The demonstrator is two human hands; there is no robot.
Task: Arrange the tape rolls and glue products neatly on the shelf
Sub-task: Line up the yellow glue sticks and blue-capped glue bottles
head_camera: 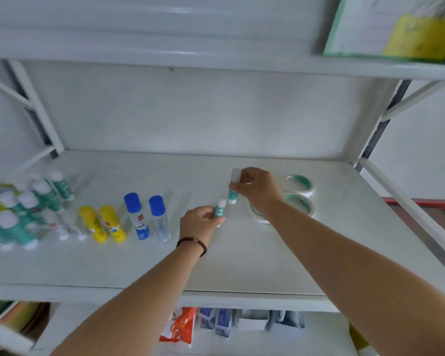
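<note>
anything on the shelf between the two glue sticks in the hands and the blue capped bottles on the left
Nothing visible. The left hand and right hand each hold a teal glue stick; the shelf is bare from there to the blue-capped bottles.

Head cam, looks down, shelf point(242, 265) prob. close.

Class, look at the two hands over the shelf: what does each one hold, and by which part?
The left hand grips a teal glue stick by its lower body; the right hand pinches another teal glue stick near its white cap.
</note>
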